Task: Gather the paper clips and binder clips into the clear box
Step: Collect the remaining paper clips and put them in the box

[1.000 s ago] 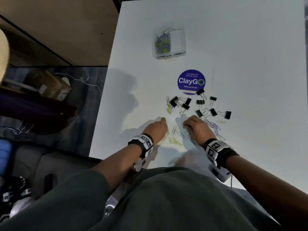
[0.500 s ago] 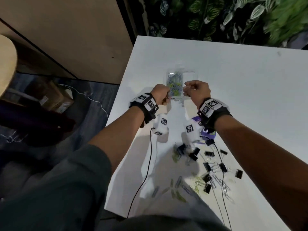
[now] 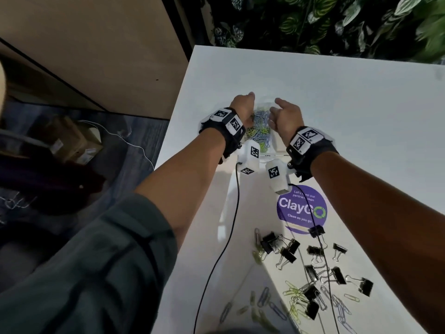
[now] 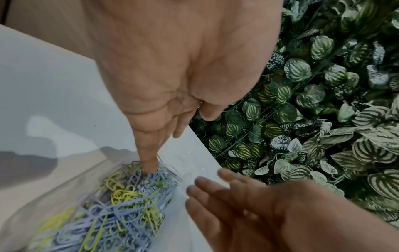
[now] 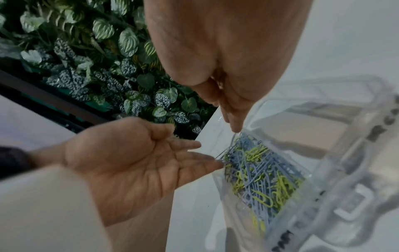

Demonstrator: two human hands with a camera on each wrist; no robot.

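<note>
The clear box (image 3: 271, 145) stands far on the white table, its near-left part filled with blue and yellow paper clips (image 3: 260, 127). Both hands hover over it with fingers straight and nothing held. My left hand (image 3: 243, 104) points down, one fingertip (image 4: 149, 163) touching the clip pile (image 4: 121, 201). My right hand (image 3: 281, 109) is beside it, its fingers (image 5: 234, 122) reaching the box's far corner. The box's open lid (image 5: 349, 170) lies to the right. Loose black binder clips (image 3: 313, 259) and loose paper clips (image 3: 267, 302) lie near me on the table.
A round purple ClayGo sticker (image 3: 302, 208) sits between the box and the loose clips. Black wrist cables (image 3: 232, 220) trail across the table. The table's left edge (image 3: 173, 131) drops to the floor with cardboard boxes (image 3: 72, 141). A leafy wall (image 3: 337, 20) stands behind the far edge.
Both hands travelled from the loose clips near me to the box, where their pinched fingers have straightened. More clips lie in the box.
</note>
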